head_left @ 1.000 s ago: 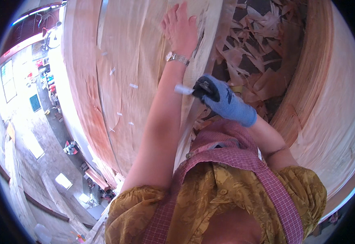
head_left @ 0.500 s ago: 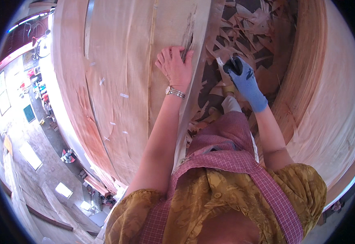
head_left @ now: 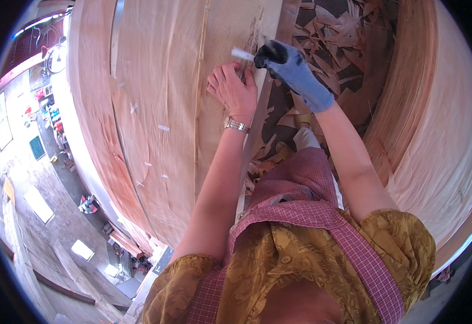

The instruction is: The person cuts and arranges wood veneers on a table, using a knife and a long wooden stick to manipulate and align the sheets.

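My bare left hand [head_left: 233,90], with a metal-band watch on its wrist, rests on a pale wood veneer sheet [head_left: 182,81]. Its fingers are a little bent and the thumb stands apart; nothing is held. Beside its fingertips runs a dark split [head_left: 253,35] in the veneer, partly hidden by my hands. My right hand [head_left: 287,65], in a blue glove with black fingertips, is closed just right of the left hand, over the sheet's edge. From its fingertips sticks a short white strip of tape [head_left: 241,54]. A blurred dark tip above the glove cannot be made out.
Several small white tape pieces [head_left: 163,128] dot the veneer, and a thin bamboo-like strip [head_left: 198,108] lies along it. Torn veneer scraps [head_left: 328,59] cover the floor between this stack and another veneer stack [head_left: 409,97] on the right.
My right hand has moved up and left, from above the scraps to the veneer's edge by the split, carrying the white strip of tape. My left hand's fingers have bent slightly more.
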Available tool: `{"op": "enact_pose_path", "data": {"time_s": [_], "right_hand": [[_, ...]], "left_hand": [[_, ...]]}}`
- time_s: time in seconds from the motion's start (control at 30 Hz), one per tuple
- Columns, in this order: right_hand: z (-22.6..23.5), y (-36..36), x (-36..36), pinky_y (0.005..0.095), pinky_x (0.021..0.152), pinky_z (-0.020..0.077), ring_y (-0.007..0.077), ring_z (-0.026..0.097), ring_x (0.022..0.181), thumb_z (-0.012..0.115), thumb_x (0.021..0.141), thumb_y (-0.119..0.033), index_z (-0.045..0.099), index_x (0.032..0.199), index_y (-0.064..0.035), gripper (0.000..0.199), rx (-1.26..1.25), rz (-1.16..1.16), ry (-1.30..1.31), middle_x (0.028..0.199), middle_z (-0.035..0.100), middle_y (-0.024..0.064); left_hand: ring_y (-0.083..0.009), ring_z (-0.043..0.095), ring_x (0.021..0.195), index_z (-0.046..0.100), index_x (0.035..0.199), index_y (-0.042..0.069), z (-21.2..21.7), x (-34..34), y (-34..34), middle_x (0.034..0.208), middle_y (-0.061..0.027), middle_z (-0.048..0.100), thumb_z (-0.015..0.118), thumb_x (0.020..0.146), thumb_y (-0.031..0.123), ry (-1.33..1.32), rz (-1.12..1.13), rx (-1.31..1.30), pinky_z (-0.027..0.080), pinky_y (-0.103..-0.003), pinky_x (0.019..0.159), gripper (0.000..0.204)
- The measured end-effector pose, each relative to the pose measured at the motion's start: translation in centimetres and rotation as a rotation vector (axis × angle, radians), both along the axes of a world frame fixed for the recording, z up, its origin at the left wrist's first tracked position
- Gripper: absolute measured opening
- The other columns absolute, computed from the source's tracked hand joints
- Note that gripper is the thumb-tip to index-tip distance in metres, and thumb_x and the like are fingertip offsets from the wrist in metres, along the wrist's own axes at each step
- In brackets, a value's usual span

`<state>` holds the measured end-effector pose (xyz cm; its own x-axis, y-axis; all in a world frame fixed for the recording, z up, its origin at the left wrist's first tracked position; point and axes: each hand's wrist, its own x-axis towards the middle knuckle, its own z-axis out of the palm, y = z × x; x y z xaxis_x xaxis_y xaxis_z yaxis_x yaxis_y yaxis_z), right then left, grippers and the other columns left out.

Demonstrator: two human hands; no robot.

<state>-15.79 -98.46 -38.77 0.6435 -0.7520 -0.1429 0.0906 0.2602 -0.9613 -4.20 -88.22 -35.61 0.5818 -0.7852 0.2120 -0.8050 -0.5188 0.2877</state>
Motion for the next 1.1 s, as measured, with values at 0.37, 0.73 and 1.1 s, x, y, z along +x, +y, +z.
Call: {"op": "enact_pose_path", "data": {"time_s": [0.37,0.73,1.1], "right_hand": [[-1.8,0.2,0.1,0.0233,0.055,0.0471,0.0072,0.055,0.059,0.07,0.085,-0.024,0.061,0.093,-0.0032,0.024,0.172,0.033,0.152,0.073,0.064,0.0014],[-4.9,3.0,1.3,0.0263,0.055,0.0436,0.0097,0.054,0.062,0.082,0.078,-0.028,0.057,0.083,-0.0031,0.035,0.216,-0.17,0.26,0.07,0.062,0.0037],[-9.9,21.8,-15.7,0.0274,0.042,0.0376,0.0109,0.051,0.05,0.071,0.084,-0.03,0.063,0.088,-0.0096,0.022,0.415,-0.351,0.45,0.066,0.059,0.0015]], "left_hand": [[-0.0274,0.046,0.102,0.062,0.129,0.028,-1.1,0.3,0.8,0.106,-0.0049,0.053,0.062,0.087,0.027,-0.235,-0.163,0.057,0.034,-0.044,0.09,0.041],[-0.0284,0.047,0.105,0.061,0.129,0.025,0.1,-0.4,0.7,0.109,-0.0074,0.054,0.06,0.088,0.025,-0.207,-0.154,0.074,0.035,-0.044,0.09,0.041],[-0.0337,0.037,0.135,0.037,0.146,0.006,5.8,5.4,39.1,0.144,-0.0181,0.043,0.061,0.089,0.025,0.009,0.082,0.159,0.025,-0.049,0.11,0.065]]}}
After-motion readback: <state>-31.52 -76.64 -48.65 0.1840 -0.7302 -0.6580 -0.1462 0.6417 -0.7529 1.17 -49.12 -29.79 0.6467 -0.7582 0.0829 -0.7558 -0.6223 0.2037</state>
